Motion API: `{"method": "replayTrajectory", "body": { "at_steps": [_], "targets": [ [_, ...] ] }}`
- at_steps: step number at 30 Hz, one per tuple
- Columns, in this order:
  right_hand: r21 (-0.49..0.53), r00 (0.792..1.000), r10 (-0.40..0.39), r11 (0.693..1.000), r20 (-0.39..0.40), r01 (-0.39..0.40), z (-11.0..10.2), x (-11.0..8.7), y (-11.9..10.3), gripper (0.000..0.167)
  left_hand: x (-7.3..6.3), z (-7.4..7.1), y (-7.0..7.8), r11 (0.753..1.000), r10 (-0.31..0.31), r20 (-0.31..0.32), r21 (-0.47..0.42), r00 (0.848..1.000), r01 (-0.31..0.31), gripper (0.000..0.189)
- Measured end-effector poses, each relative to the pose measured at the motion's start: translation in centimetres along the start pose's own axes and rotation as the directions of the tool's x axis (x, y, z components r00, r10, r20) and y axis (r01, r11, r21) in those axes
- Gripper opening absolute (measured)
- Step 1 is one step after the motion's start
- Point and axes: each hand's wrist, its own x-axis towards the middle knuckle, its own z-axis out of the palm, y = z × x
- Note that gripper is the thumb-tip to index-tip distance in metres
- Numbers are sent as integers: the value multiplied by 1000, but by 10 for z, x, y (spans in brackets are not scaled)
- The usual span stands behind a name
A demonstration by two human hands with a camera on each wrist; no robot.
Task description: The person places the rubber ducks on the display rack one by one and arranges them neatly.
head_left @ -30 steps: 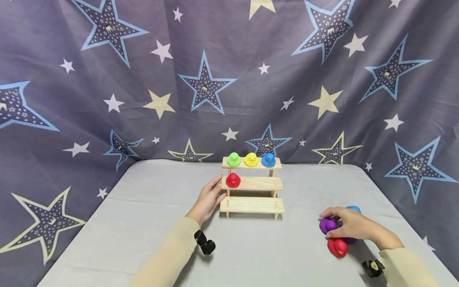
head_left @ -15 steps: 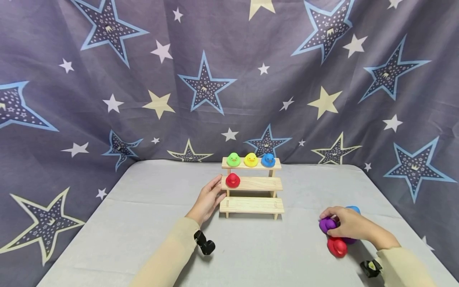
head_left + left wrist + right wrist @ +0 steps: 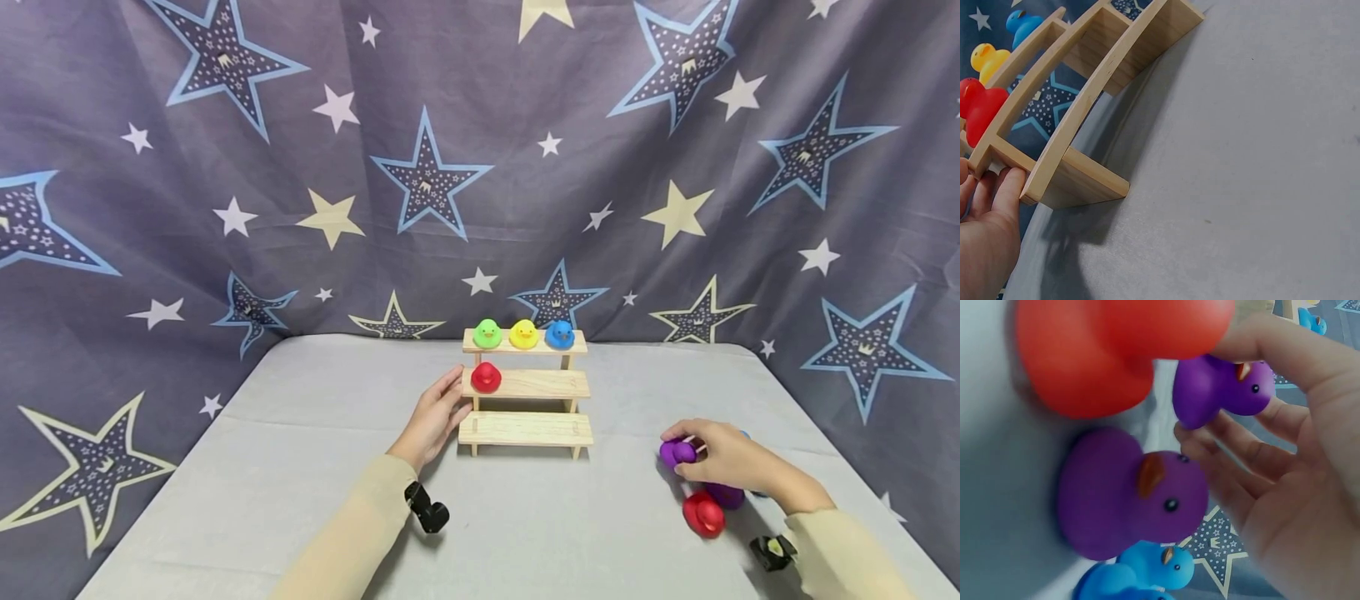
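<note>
My left hand (image 3: 433, 421) grips the left end of a three-tier wooden shelf (image 3: 543, 383), with fingers against its side in the left wrist view. A red rubber duck (image 3: 486, 377) sits at the left of the middle tier. Green (image 3: 487, 334), yellow (image 3: 523, 334) and blue (image 3: 560, 335) ducks line the top tier. At the right, my right hand (image 3: 731, 457) pinches a purple rubber duck (image 3: 1225, 390) between thumb and fingers, off the table. Close beneath that hand are a red duck (image 3: 703, 514), another purple duck (image 3: 1129, 494) and blue ducks (image 3: 1147, 569), partly hidden in the head view.
A grey cloth (image 3: 555, 525) covers the table. Behind it hangs a dark curtain (image 3: 465, 167) printed with stars. The bottom tier (image 3: 525, 428) of the shelf shows bare wood. Black camera mounts sit on both wrists.
My right hand has risen slightly and shifted a little left with the purple duck, away from the others. The left hand keeps its place at the shelf.
</note>
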Motion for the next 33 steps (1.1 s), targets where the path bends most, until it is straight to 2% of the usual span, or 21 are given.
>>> {"method": "replayTrajectory", "body": {
  "at_steps": [8, 15, 26, 33],
  "targets": [
    [-40, 993, -54, 998, -102, 50, 1, 13, -12, 40, 0, 0, 0, 1000, -7, -9, 0, 1000, 7, 51],
    [-79, 961, -173, 984, -214, 160, 8, 31, -23, 41, 0, 1, 0, 1000, -11, -18, 3, 1000, 11, 51],
    [-65, 953, -196, 980, -232, 186, 15, 63, -49, 42, 2, 1, -1, 1000, -14, -19, 7, 1000, 14, 51],
    [-47, 936, -234, 972, -262, 229, 24, 88, -64, 42, 1, 1, 0, 1000, -8, -17, 4, 1000, 8, 51]
  ]
}}
